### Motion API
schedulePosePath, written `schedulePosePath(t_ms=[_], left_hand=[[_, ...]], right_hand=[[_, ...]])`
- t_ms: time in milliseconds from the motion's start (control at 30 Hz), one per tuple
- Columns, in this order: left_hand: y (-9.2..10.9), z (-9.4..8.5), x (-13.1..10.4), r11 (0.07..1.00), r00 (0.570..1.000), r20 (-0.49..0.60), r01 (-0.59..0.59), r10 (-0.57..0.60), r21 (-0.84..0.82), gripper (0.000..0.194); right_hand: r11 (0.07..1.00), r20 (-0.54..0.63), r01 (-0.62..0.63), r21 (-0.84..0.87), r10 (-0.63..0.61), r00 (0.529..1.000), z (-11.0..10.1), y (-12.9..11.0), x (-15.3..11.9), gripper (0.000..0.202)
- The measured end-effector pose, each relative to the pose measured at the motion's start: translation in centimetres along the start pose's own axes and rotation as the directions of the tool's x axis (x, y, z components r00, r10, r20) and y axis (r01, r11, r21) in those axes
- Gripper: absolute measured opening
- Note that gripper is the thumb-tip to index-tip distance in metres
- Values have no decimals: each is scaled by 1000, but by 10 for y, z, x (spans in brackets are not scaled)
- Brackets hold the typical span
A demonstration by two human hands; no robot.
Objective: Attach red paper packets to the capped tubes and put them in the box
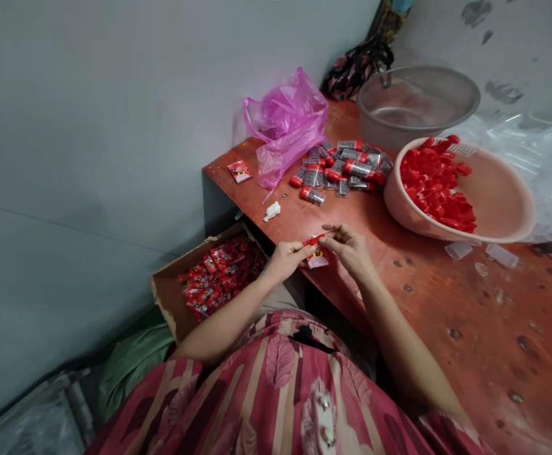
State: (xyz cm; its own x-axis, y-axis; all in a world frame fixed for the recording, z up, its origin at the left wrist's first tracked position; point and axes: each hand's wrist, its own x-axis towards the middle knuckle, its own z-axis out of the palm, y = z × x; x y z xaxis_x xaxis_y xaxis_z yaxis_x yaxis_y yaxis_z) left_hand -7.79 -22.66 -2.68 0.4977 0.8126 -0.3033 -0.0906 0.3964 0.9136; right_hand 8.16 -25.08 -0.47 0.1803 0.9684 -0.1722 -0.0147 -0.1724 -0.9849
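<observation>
A small red printed packet (pixel 318 258) with a pale lower edge is held over the table's near edge. My left hand (pixel 285 260) pinches its left side between thumb and fingers. On the packet's upper right are the thumb and fingers of my right hand (pixel 350 251), also closed. Whatever lies inside the packet is hidden. Beyond the hands, several small clear bottles (pixel 313 175) with dark contents and red caps lie in a loose heap. Another flat red packet (pixel 239 171) rests near the table's left edge.
A cardboard box (pixel 164 284) of red packets stands below the table edge, left. On the red-brown table (pixel 427 328) are a pink basin (pixel 503 196) of red plastic pieces, a metal basin (pixel 422 123), a pink plastic bag (pixel 294 120) and a crumpled white scrap (pixel 272 211).
</observation>
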Motion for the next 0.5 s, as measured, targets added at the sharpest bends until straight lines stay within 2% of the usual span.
schedulePosePath(t_ms=[67, 100, 133, 200, 267, 333, 400, 433, 500], left_hand=[[2, -3, 1, 992, 996, -76, 31, -41, -123, 35], [3, -4, 1, 984, 991, -121, 34, -55, -172, 35], [4, -5, 1, 976, 985, -160, 37, -72, -213, 35], [6, -8, 1, 956, 971, -210, 52, -117, -289, 35], [7, -12, 1, 926, 959, -238, 56, -155, -375, 36], [8, -17, 2, 882, 950, -254, 42, -181, -470, 36], [10, -22, 2, 828, 943, -267, 18, -201, -560, 36], [12, -24, 3, 801, 938, -277, 3, -210, -599, 35], [14, -27, 4, 750, 927, -297, -27, -228, -661, 32]], right_hand=[[981, 15, 56, -187, -54, 998, 2, -6, 17, 32], [938, -1, 99, -332, -106, 994, 4, -9, 27, 30], [859, -24, 134, -493, -168, 986, 6, -13, 38, 30], [610, -42, 143, -779, -279, 959, 11, -19, 61, 31], [391, -32, 87, -916, -287, 957, 17, -23, 83, 33], [268, -32, 35, -963, -240, 970, 20, -23, 99, 35], [245, -26, 18, -969, -174, 984, 19, -20, 106, 34], [269, -21, 18, -963, -143, 989, 17, -18, 106, 33], [386, -25, 22, -922, -116, 993, 12, -14, 97, 33]])
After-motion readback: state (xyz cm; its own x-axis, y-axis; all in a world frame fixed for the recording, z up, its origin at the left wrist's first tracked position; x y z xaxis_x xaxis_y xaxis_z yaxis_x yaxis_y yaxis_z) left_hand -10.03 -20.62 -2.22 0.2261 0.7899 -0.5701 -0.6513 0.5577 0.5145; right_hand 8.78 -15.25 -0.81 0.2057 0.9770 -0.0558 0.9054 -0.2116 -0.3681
